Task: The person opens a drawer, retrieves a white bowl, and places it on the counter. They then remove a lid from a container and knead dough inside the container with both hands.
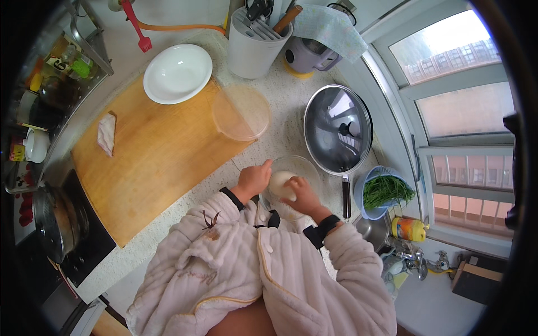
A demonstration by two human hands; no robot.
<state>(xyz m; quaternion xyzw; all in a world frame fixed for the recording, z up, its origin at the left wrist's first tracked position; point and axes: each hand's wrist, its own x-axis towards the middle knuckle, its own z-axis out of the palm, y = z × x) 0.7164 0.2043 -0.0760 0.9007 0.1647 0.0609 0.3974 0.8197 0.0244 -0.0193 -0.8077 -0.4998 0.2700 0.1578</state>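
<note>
A smooth ball of pale dough [281, 182] sits in a clear round bowl [309, 166] on the counter, close to my body. My left hand [254, 179] grips the bowl's left rim, its index finger and thumb pointing away from me. On the right side of the dough lies my right hand [301, 196], its fingers curled over the edge and pressing into it. The sleeves partly cover the bowl's near side. Just beyond the bowl, a translucent round lid [242, 112] overlaps the corner of the wooden cutting board [168, 155].
A white dish [178, 74] and folded cloth [106, 134] rest on the board. A lidded frying pan [338, 130] stands right, near a blue basket of green chives [384, 192]. The knife block [257, 50] is at the back, a pot [63, 222] on the left hob.
</note>
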